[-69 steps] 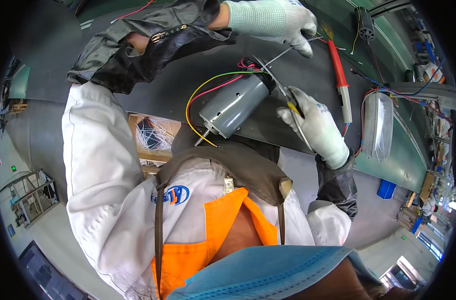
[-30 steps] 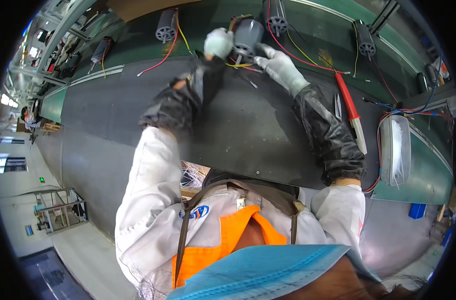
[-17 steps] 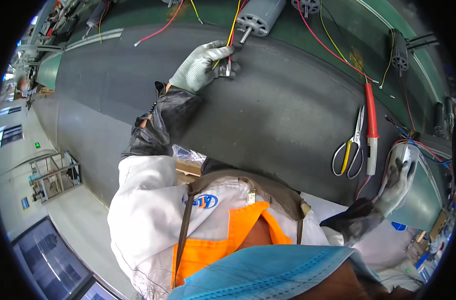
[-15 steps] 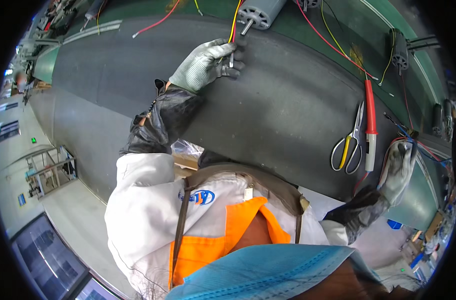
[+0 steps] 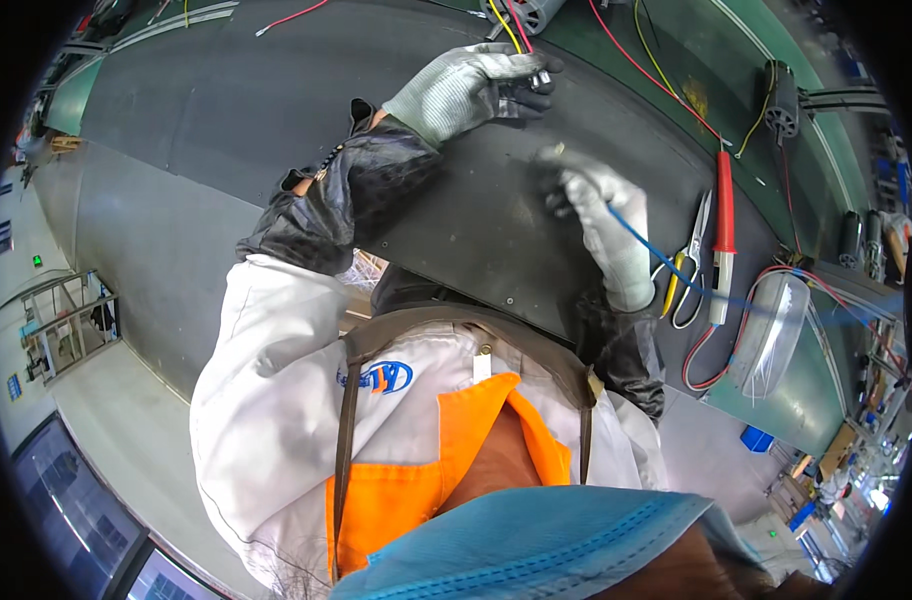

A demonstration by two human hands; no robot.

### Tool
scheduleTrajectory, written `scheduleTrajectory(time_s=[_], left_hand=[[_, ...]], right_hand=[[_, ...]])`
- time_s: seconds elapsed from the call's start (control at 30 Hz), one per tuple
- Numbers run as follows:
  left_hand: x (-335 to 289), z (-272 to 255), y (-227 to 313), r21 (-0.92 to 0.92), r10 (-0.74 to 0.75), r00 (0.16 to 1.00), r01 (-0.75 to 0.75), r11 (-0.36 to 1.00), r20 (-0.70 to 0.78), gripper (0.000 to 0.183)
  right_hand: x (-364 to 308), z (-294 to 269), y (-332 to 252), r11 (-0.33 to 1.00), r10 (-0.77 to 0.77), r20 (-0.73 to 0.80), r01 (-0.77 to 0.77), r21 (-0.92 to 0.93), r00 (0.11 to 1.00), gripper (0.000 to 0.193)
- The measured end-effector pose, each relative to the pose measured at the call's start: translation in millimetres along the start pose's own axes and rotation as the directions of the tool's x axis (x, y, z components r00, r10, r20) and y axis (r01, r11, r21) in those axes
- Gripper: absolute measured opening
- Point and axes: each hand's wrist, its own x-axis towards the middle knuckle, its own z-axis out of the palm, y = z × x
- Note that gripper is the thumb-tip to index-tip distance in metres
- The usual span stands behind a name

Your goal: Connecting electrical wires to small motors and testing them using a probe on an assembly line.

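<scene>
My left hand (image 5: 466, 88) is stretched out over the dark worktop (image 5: 226, 110), its gloved fingers closed on a small metal part (image 5: 536, 80) right at the shaft end of the grey motor (image 5: 536, 12), which lies at the far edge of the mat with its yellow and red leads trailing off. Half a second ago this hand was in much the same spot, so it has hardly moved; the motor has only slid further toward the top of my view.

The real change is on my right. Half a second ago my right hand (image 5: 604, 232) was down by the clear plastic bag (image 5: 771, 335) at the green edge of the belt. Now it has come up over the mat and is pinched on a blue wire (image 5: 656, 248), which runs from my fingers back toward the bag. So I judge the wire has been fetched and is being carried toward the motor; the two hands are near one another but not touching.

The scissors (image 5: 688, 262) and the red-handled tool (image 5: 721, 235) lie untouched just to the right of my right hand. Another small motor (image 5: 781, 100) sits further off on the green belt.
</scene>
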Motion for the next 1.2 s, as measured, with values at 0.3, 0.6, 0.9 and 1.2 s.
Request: scheduleTrajectory(time_s=[0.3,0.6,0.9,1.2], left_hand=[[10.1,20.5,-6.8,-0.154,0.079,0.997,-0.076,0.985,0.011,0.035],[12.4,19.6,-8.4,-0.244,0.100,0.994,-0.086,0.966,0.044,0.032],[10.5,28.9,-13.9,-0.174,0.136,0.990,-0.139,0.975,-0.027,0.034],[9.5,26.6,-14.1,-0.175,0.110,0.992,-0.120,0.977,-0.066,0.035]], right_hand=[[43.1,23.5,-20.9,0.950,-0.219,-0.220,0.259,0.172,0.951,0.060],[54.4,30.1,-17.5,0.931,-0.321,-0.256,0.354,0.094,0.912,0.060],[56.7,33.4,-16.7,0.928,-0.353,-0.262,0.371,0.023,0.898,0.057],[60.8,28.7,-23.6,0.959,-0.220,-0.223,0.253,0.132,0.950,0.062]])
